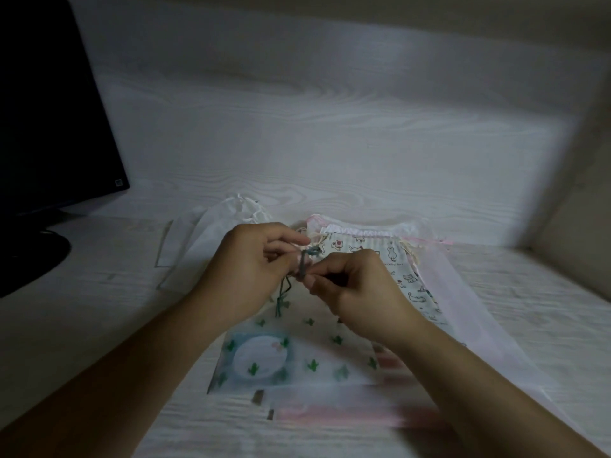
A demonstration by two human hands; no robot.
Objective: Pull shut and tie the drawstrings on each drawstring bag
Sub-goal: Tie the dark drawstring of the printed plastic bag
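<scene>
**Both hands worked the green drawstring over the cactus bag**

The left hand [254, 259] and right hand [350, 285] met close together at mid-table, each pinching the grey-green drawstring [302, 264] between thumb and curled fingers. The cord looped up between them, and loose ends trailed down below the left hand. Right beneath lay the cactus-print bag [307, 355], flat on the pale wood-grain table [363, 166], nearest the person. Behind the right hand sat the cat-print bag [413, 276], its gathered top edged in pink. A sheer pink bag [469, 312] spread out to the right, overlapping it. A sheer white bag [215, 233] lay behind the left hand. A dark monitor [49, 127] stood far left.
</scene>
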